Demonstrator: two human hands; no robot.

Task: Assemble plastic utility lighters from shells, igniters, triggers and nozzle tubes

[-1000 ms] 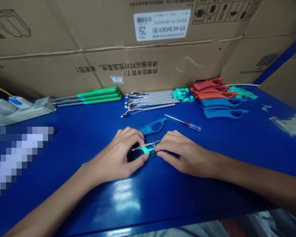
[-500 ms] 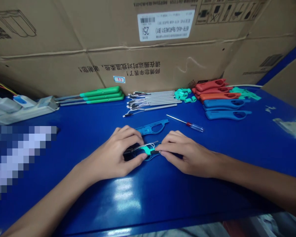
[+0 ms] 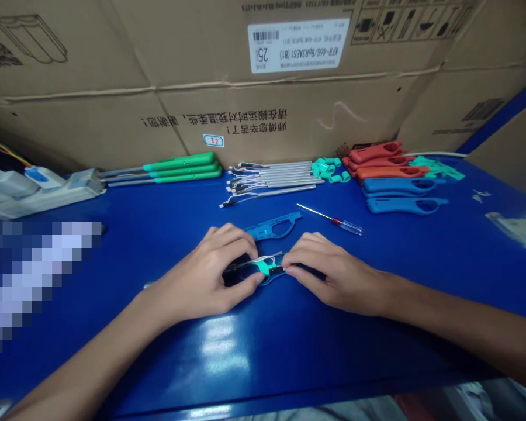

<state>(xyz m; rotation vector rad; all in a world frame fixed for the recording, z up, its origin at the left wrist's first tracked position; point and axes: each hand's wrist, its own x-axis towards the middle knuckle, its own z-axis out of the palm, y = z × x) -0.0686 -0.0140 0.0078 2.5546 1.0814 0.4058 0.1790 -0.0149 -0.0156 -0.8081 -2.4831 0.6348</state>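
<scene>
A blue lighter handle half [image 3: 277,279] lies on the table between my hands, with a teal trigger [image 3: 262,267], a small black part [image 3: 277,270] and thin white wires in it. My left hand [image 3: 221,269] is closed around its left side, the thumb at the trigger and the fingers over the far edge. With thumb and fingertips, my right hand [image 3: 324,266] pinches at the right end, by the black part; the fingertips hide what exactly they grip. Just beyond my left fingers rests another blue handle half [image 3: 263,230], partly covered by them.
A screwdriver [image 3: 349,227] lies right of centre. Along the back are green lighters [image 3: 184,171], metal tubes with wires [image 3: 284,178], teal triggers [image 3: 326,168], and red and blue handle pieces [image 3: 394,204]. A power strip [image 3: 48,199] stands left. Behind rises a cardboard box [image 3: 114,123].
My right fingertips have shifted slightly at the right end of the handle half. My left hand keeps its grip, and the whole view has moved a little.
</scene>
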